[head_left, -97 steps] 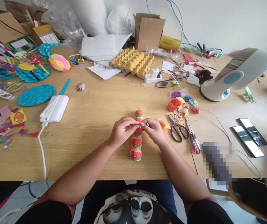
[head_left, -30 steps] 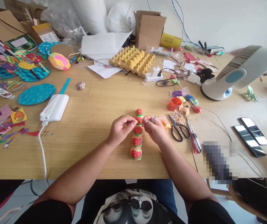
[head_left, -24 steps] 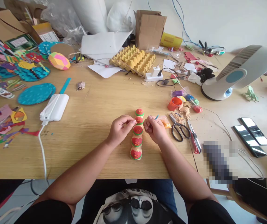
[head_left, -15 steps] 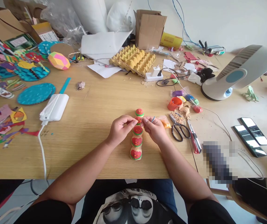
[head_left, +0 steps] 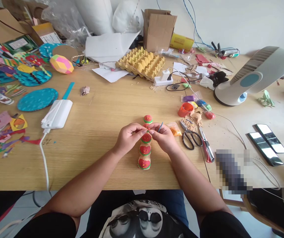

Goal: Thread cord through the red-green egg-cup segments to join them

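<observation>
While the left hand (head_left: pixel 130 137) and the right hand (head_left: pixel 164 136) come together above the strip (head_left: pixel 145 149) of five red bumps, it lies on the counter (head_left: pixel 102 109) beneath their fingertips. The left pinches thumb toward forefinger, narrow; I cannot tell whether anything small sits between. The right, drawn in too, holds one thin blue stick (head_left: pixel 160 127) poking up from its fingers. To the right lie one pair of scissors (head_left: pixel 186 130), one knife (head_left: pixel 207 148) and, farther off, two phones (head_left: pixel 271 138). One orange-red cup (head_left: pixel 184 113) sits beyond the scissors.
</observation>
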The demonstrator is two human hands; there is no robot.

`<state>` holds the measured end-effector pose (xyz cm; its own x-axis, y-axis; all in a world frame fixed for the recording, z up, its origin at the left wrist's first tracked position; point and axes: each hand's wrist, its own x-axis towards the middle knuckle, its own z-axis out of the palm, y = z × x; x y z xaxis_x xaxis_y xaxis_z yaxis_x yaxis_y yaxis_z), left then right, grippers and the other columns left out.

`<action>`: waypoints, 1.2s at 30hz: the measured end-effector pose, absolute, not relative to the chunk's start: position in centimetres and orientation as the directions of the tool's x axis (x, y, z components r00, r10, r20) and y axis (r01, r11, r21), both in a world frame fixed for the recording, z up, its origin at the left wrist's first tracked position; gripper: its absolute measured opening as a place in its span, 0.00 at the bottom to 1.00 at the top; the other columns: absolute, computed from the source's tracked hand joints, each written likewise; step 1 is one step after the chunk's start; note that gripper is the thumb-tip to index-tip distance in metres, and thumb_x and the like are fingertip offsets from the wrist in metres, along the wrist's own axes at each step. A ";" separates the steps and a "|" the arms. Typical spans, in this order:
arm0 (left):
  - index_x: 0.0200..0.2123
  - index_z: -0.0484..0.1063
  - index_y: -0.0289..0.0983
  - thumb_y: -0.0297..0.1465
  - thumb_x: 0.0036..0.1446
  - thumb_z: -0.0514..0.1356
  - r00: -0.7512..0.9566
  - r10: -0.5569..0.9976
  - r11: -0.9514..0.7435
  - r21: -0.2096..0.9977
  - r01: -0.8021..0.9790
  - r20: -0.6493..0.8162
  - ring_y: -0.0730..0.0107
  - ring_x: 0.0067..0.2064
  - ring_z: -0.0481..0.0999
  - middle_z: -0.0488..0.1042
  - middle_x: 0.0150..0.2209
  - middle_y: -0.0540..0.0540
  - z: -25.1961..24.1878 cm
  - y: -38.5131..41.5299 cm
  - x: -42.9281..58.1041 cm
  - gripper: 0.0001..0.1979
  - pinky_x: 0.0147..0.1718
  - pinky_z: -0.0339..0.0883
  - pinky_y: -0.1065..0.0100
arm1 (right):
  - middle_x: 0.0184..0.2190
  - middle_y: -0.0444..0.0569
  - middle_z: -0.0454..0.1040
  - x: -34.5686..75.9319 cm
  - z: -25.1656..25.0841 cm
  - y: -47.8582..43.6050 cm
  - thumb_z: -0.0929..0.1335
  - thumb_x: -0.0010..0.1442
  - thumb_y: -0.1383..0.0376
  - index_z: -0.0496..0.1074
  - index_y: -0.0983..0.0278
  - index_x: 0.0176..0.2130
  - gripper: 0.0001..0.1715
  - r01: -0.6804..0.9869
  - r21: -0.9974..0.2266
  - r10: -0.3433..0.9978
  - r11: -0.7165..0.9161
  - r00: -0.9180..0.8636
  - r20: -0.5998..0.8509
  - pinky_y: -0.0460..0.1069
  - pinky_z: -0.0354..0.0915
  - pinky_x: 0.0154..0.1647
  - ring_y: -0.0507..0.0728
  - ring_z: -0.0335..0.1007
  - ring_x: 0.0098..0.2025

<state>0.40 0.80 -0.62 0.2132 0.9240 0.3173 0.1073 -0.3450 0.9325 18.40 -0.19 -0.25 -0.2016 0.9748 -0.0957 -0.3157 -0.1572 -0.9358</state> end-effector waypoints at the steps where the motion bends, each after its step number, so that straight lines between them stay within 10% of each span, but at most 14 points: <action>1: 0.34 0.80 0.38 0.38 0.62 0.65 0.218 0.924 -0.341 0.935 0.098 0.314 0.70 0.36 0.78 0.80 0.33 0.47 -0.6 0.8 0.4 0.10 0.37 0.73 0.69 | 0.28 0.42 0.74 18.3 -0.2 -0.2 0.80 0.49 0.55 0.80 0.61 0.39 0.20 -0.291 -0.949 0.977 -0.125 -0.200 -0.068 0.47 0.62 0.33 0.50 0.64 0.30; 36: 0.34 0.79 0.38 0.32 0.61 0.65 0.192 0.899 -0.426 0.889 0.167 0.394 0.71 0.36 0.76 0.79 0.34 0.47 -0.3 0.6 0.4 0.05 0.34 0.71 0.71 | 0.29 0.45 0.74 18.0 -0.1 -0.5 0.78 0.51 0.52 0.79 0.60 0.36 0.17 -0.188 -0.982 0.993 -0.024 -0.117 -0.002 0.50 0.63 0.34 0.52 0.64 0.30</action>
<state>0.42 0.56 -0.27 0.1919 0.8989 0.3940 0.1674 -0.4255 0.8893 18.01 -0.52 -0.07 -0.1171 0.9931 -0.0015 -0.1879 -0.0237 -0.9819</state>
